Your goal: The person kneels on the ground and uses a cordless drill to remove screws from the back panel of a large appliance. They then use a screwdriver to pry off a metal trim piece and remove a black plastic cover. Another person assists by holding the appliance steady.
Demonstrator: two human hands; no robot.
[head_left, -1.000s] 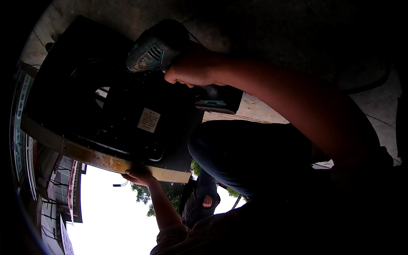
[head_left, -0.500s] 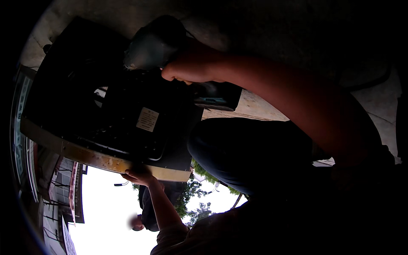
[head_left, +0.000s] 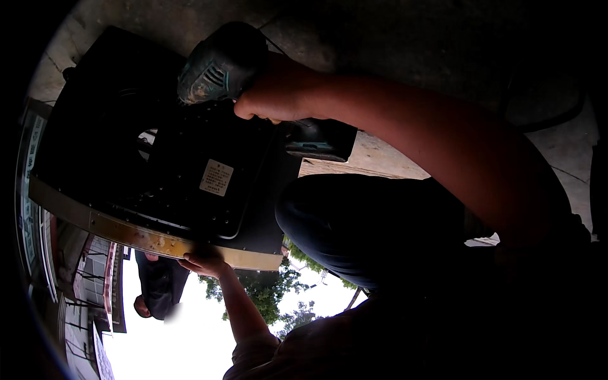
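My right hand (head_left: 269,95) is closed round the handle of a dark cordless drill (head_left: 221,66) with green-grey vents; its battery base (head_left: 320,142) shows below the hand. The drill's front end is hidden in shadow, close over a large black panel (head_left: 183,142). That panel has a round hole, several small screws or holes, and a white printed label (head_left: 216,177). A yellowish metal-looking strip (head_left: 136,237) runs along its curved edge. Beneath this strip, my left hand (head_left: 206,261) grips the edge, its fingers partly in shadow.
My bent knee (head_left: 329,221) in dark trousers is beside the panel. Another person (head_left: 158,285) in dark clothes stands beyond the strip. Concrete floor (head_left: 380,38) surrounds the panel, with a dark cable (head_left: 557,123) at right. Buildings (head_left: 79,297) and trees (head_left: 253,294) show against bright sky.
The other person has shifted left, out from behind my left forearm. My right hand and the drill have moved slightly left; my left hand keeps its place on the edge.
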